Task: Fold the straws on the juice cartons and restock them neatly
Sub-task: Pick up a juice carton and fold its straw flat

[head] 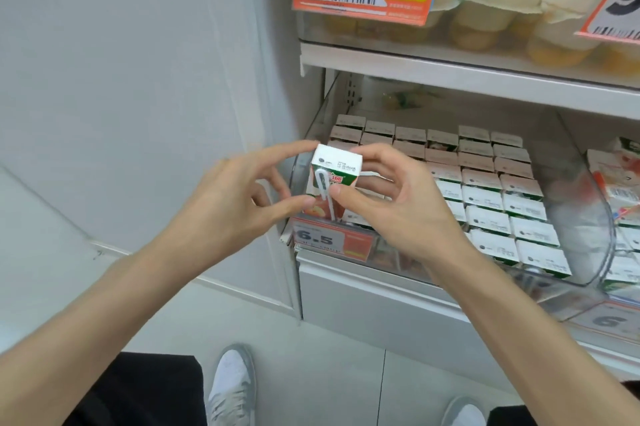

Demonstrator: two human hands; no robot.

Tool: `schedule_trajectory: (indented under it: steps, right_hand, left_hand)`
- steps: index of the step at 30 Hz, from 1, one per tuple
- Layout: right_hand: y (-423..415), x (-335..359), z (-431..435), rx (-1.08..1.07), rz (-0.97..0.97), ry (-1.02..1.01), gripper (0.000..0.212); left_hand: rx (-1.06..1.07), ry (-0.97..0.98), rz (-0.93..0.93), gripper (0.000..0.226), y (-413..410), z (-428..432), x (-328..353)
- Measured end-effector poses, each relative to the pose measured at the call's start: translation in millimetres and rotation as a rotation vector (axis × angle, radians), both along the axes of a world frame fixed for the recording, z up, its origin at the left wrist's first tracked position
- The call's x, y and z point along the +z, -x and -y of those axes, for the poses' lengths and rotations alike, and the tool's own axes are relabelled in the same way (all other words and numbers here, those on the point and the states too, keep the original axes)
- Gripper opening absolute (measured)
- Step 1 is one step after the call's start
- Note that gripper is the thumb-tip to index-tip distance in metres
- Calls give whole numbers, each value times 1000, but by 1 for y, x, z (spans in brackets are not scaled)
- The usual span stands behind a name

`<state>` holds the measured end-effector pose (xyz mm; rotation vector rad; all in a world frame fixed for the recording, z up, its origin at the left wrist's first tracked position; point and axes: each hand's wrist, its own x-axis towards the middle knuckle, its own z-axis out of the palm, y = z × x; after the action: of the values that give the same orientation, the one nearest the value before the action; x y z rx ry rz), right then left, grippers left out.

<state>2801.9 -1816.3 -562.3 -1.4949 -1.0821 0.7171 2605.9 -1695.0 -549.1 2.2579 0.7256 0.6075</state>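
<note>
Beyond and to the right of both hands, a clear shelf tray (588, 228) holds packed rows of juice cartons (491, 197). The left hand (225, 203) pinches one upright held carton (337, 162), forefinger on its top corner and thumb low on its front. The right hand (398, 203) grips the opposite side. Just under the hands hangs a 6.5 price tag (318, 238). The right thumb presses the wrapped straw (323, 188) on the carton's front.

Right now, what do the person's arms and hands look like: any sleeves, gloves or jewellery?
The left hand and right hand are ungloved, with no ring, watch or bracelet showing. Both arms are bare to the frame edge; no sleeve is in view.
</note>
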Motion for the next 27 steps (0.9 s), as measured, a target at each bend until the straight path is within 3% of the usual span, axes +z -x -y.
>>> schedule_trajectory:
  steps: [4,10,23,27]
  right_hand:
    - [4,-6,-6,19,116,47,32]
    - [2,-17,-5,49,659,160,20]
    - [-42,12,13,138,882,359,35]
    - [-49,16,13,182,970,427,41]
  left_hand:
    - [-1,34,6,64,1,-2,-5]
    - [-27,-139,-217,34,-3,-5,-12]
    - [-148,36,-488,41,-5,-10,-22]
    - [-160,10,-514,39,-9,-10,-20]
